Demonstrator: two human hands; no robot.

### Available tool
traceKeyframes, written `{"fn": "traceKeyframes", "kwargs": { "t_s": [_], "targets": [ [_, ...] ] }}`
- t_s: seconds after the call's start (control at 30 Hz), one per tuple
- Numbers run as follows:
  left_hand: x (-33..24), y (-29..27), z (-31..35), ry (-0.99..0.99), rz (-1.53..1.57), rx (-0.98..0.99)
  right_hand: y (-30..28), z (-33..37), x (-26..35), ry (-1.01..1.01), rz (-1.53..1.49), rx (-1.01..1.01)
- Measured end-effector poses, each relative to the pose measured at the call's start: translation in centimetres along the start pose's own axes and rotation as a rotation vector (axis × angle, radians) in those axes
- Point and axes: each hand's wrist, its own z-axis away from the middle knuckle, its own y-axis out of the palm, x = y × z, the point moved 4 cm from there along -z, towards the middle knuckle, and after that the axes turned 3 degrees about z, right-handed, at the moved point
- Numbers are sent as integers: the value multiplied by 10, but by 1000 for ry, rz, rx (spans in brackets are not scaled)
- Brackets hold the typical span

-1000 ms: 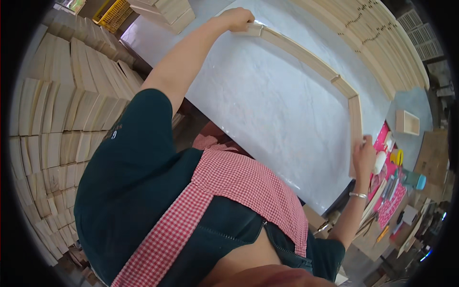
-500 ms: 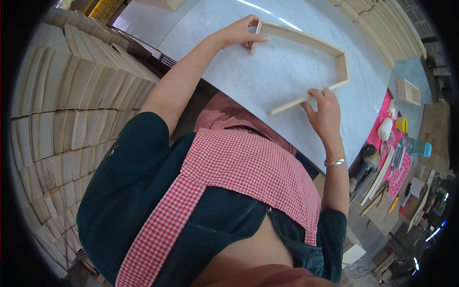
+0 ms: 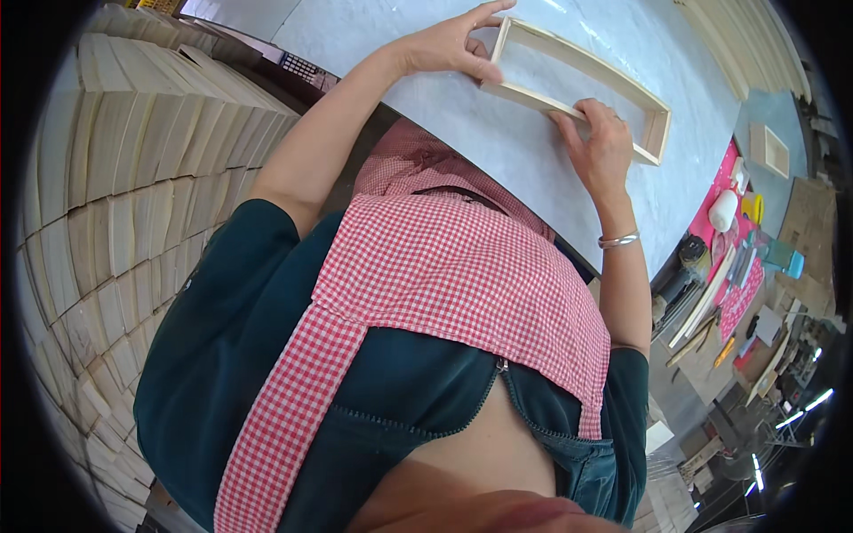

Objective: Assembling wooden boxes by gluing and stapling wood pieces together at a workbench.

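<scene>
Firstly, by apparent size, clock positions read from the middle of the view: one grey-white, glossy marbled table, spreading from 12 to 3 o'clock. Pale wooden boards, stacked in rows, 9 o'clock. One dark green, short-sleeved top, worn by the person, 8 o'clock. One red-and-white checked cloth apron, worn over it, middle. One pile of long, pale wooden strips, 2 o'clock.

One narrow, four-sided frame of pale bare wood, 1 o'clock, over the table near its front edge; its long sides slant down toward 3 o'clock. Whether it rests flat cannot be told.

One pink dotted cloth, 3 o'clock, tools lying on and beside it. The right hand, 2 o'clock, pinches the frame's near long side between thumb and fingers. The left hand, 12 o'clock, fingers parted, thumb touching the frame's near left corner; whether it grips cannot be told.

One small, pale wooden open box, between 2 and 3 o'clock. One white rounded bottle, nearly 3 o'clock. One silver-coloured bangle, right wrist, 3 o'clock.
</scene>
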Motion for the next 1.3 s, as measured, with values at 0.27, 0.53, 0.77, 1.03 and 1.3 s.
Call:
{"fn": "traceKeyframes", "kwargs": {
  "t_s": [0.27,0.53,0.77,1.03,1.3],
  "targets": [
    [-9,11,19,39,-260,33,0,1,-3,14,-4,20],
    [-12,9,25,50,-317,-37,-5,-26,64,-233,-247,-180],
    [-17,12,24,92,-301,-40,20,-32,76,-259,-321,-74],
    [-9,7,19,217,-417,4,23,-32,76,-268,-352,-113],
    [-13,13,14,112,-385,11,4,-16,63,-122,-407,-165]
  ]
}}
